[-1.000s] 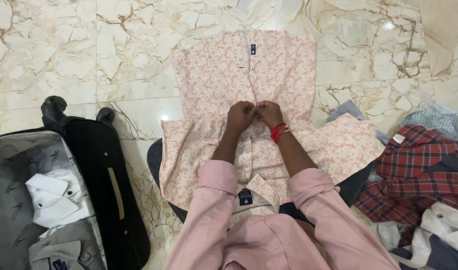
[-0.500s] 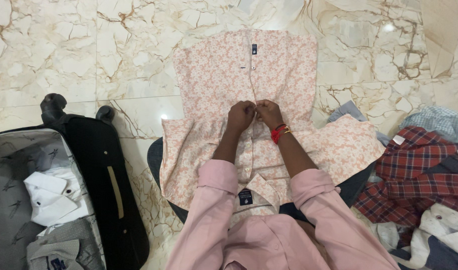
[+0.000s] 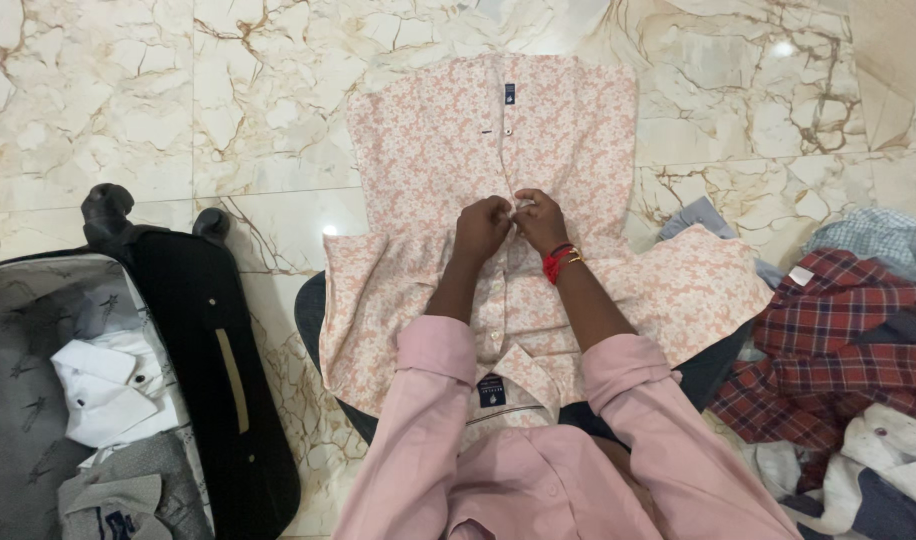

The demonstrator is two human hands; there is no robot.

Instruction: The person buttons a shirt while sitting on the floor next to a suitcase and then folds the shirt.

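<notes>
I see both hands at the front placket of the pink floral shirt [image 3: 433, 170], which lies spread on the marble floor [image 3: 128, 100] and over the lap. Left hand [image 3: 481, 226] is curled shut, pinching the fabric edge; right hand [image 3: 541, 219] is pinched closed on the opposite edge, knuckles touching the left. Red thread band [image 3: 556, 262] sits on the right wrist. Open suitcase [image 3: 193, 330] with folded clothes is well left of the left hand. Pile of plaid shirts [image 3: 838, 340] is well right of the right hand.

shirt [image 3: 428, 160]: pink floral | suitcase [image 3: 213, 360]: black | plaid shirt [image 3: 838, 340]: red check
</notes>
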